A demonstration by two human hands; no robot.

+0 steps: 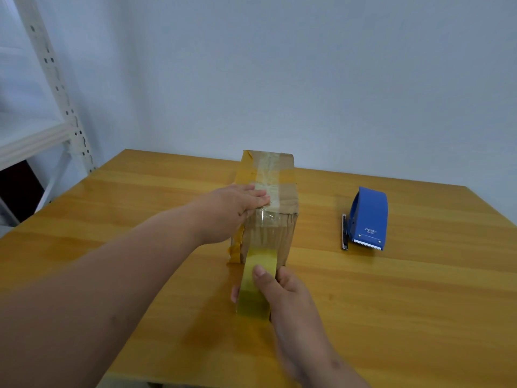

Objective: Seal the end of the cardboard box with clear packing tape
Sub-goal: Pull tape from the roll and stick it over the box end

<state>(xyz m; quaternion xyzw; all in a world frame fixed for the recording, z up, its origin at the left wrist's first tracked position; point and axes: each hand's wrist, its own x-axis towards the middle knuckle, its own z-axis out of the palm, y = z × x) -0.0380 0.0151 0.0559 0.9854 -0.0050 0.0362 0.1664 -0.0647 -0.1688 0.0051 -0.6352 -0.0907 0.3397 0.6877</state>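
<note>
Here, close by, the right hand is wrapped tight around the tape roll, low against the near end of the cardboard box in the middle of the table. Tape already runs over the top and down this end, so I think the job is nearly done, with cutting and rubbing left. Farther on, the left hand lies open and flat on the box top, and the blue tape cutter sits well apart.

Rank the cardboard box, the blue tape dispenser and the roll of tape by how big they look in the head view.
1. Brown cardboard box, patched with tape, clearly largest.
2. and 3. Blue plastic tape dispenser and yellowish clear tape roll look similar; the roll is nearer the camera, so left unranked.
</note>
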